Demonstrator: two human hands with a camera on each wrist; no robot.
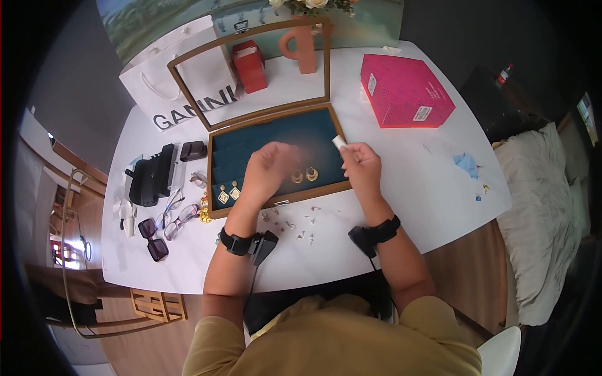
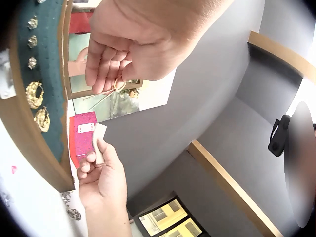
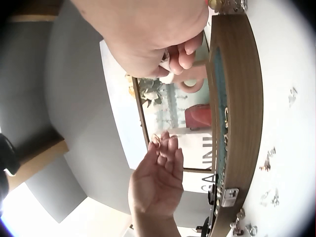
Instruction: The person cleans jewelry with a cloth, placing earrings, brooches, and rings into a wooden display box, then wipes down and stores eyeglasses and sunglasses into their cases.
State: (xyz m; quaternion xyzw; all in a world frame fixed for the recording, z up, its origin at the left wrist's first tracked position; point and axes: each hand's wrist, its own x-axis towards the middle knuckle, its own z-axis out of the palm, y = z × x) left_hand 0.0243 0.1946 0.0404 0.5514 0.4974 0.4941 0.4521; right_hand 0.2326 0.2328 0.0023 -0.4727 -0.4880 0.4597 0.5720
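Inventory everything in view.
case: 1, brown/teal, centre
earrings: several, gold/silvery, in case
trinkets: many, mixed, before case
hoop: 1, gold, left grip
roll: 1, white, right grip
box: 1, pink, right
carton: 1, red, rear
bag: 1, white, rear
ornament: 1, peach, rear
flowers: several, white, rear
sunglasses: 1, dark, left
glasses: 2, mixed, left
pouch: 1, black, left
scrap: 1, blue, right
table: 1, white, centre
left grip: 1, bare, over case
right grip: 1, bare, case right
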